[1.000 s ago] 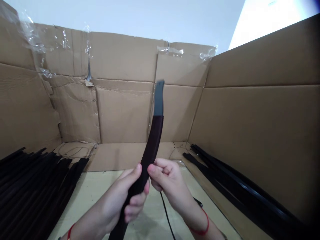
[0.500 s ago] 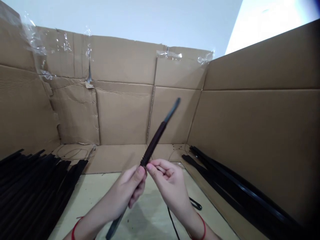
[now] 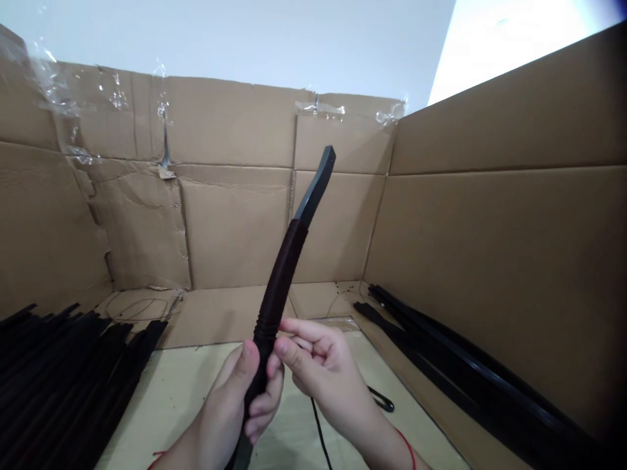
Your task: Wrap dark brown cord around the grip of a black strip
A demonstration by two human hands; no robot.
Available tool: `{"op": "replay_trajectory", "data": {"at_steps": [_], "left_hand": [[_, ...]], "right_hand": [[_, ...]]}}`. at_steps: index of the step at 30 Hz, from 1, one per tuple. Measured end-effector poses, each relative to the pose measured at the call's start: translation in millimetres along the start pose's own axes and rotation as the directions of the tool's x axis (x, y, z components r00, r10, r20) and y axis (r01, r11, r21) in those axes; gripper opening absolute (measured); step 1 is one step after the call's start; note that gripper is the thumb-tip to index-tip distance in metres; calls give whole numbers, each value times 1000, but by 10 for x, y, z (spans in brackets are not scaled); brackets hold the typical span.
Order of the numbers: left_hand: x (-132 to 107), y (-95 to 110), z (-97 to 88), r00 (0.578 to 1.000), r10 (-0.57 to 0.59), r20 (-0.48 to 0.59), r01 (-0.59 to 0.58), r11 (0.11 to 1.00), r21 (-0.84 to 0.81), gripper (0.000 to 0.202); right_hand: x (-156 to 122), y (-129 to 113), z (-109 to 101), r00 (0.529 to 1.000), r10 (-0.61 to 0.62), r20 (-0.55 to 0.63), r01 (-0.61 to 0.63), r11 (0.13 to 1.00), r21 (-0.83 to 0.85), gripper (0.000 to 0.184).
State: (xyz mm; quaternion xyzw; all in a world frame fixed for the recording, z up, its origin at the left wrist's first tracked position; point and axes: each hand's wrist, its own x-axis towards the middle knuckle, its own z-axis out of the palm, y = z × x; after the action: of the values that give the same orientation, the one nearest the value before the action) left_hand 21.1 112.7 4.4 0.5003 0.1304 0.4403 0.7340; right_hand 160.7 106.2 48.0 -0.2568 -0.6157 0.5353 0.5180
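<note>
My left hand (image 3: 235, 398) is wrapped around the lower part of a curved black bar (image 3: 316, 186), which tilts up and to the right. Dark brown cord wrapping (image 3: 281, 281) covers its middle in tight turns, with looser ridges just above my left thumb. My right hand (image 3: 328, 372) is closed in a pinch at the bar's right edge, beside those ridges. A thin dark cord (image 3: 321, 427) hangs below my right hand down to the bottom edge; the part between the fingers is hidden. The bar's lower end runs out of view.
Many black strips (image 3: 63, 385) lie side by side at the left. More long black strips (image 3: 455, 359) rest along the right cardboard wall (image 3: 509, 261). A black looped piece (image 3: 382, 399) is partly behind my right wrist. Cardboard (image 3: 235, 228) closes off the back.
The bar has come closer and stands more upright, its broad face turned more toward me. Both hands have shifted slightly left and down; my right hand still pinches at the wrapping.
</note>
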Motion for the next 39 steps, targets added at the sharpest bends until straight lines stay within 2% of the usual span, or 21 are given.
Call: {"op": "replay_trajectory", "data": {"at_steps": [2, 4, 6, 8, 9, 11, 14, 16, 18, 20, 22, 24, 25, 27, 29, 30, 32, 34, 36, 38, 39], "left_hand": [[-27, 62, -28, 990, -103, 93, 102, 995, 8, 59], [-31, 148, -47, 966, -217, 139, 203, 973, 108, 65], [-9, 224, -43, 981, -193, 26, 179, 947, 268, 63], [27, 258, -15, 986, -49, -161, 109, 916, 387, 54], [44, 254, 4, 973, -20, -231, 111, 913, 392, 51], [73, 207, 46, 955, -130, -266, 202, 942, 267, 53], [106, 96, 92, 924, -369, -102, 378, 921, 96, 62], [116, 49, 102, 955, -265, -136, 289, 935, 204, 64], [110, 59, 95, 968, -38, -248, 127, 927, 352, 60], [90, 118, 74, 956, 29, -293, 77, 936, 342, 57], [71, 181, 44, 971, -172, -167, 202, 962, 184, 58], [68, 195, 17, 925, -380, 20, 377, 922, 84, 63], [73, 178, 9, 911, -410, 35, 405, 909, 96, 66], [86, 119, 10, 950, -286, -122, 307, 927, 217, 69], [87, 70, 28, 952, -76, -297, 181, 921, 345, 67], [81, 61, 39, 947, -75, -312, 184, 924, 336, 65], [64, 70, 55, 936, -269, -226, 314, 929, 195, 63], [57, 88, 58, 920, -369, -134, 386, 912, 139, 60], [68, 92, 58, 959, -158, -235, 219, 939, 264, 56], [84, 88, 66, 939, 84, -333, 46, 929, 366, 52], [89, 89, 72, 939, 96, -330, 23, 940, 340, 53]], "right_hand": [[-14, -6, 7, 997, -32, 63, 32, 999, -1, 24], [-27, 0, 11, 995, -102, 18, 103, 992, -73, 28], [-27, 20, 14, 976, -180, -124, 156, 970, -186, 31], [-11, 47, 7, 965, -183, -187, 143, 967, -210, 30], [1, 58, -2, 976, -147, -160, 120, 978, -168, 29], [28, 72, -28, 999, -41, -34, 40, 998, -39, 29], [61, 84, -63, 1000, 29, -11, -29, 1000, 1, 36], [77, 95, -75, 991, 8, -133, -18, 997, -70, 37], [85, 102, -83, 971, -39, -234, 9, 992, -128, 39], [76, 93, -84, 980, -27, -195, 2, 992, -124, 38], [52, 71, -64, 996, 3, -88, -12, 995, -103, 34], [26, 54, -23, 997, -12, -79, 3, 993, -116, 32], [16, 53, 0, 992, -41, -123, 24, 990, -142, 32], [12, 68, 28, 975, -78, -209, 41, 984, -175, 33], [22, 93, 20, 984, -38, -174, 13, 990, -143, 36], [30, 104, 6, 994, 2, -110, -14, 995, -102, 37], [44, 121, -25, 998, 56, -5, -56, 998, -28, 37], [58, 138, -36, 998, 60, -14, -60, 998, -7, 39], [71, 156, -26, 994, 17, -108, -20, 999, -30, 37], [75, 163, -18, 990, -19, -142, 12, 998, -56, 35], [71, 159, -20, 994, -14, -111, 9, 999, -48, 35]]}}
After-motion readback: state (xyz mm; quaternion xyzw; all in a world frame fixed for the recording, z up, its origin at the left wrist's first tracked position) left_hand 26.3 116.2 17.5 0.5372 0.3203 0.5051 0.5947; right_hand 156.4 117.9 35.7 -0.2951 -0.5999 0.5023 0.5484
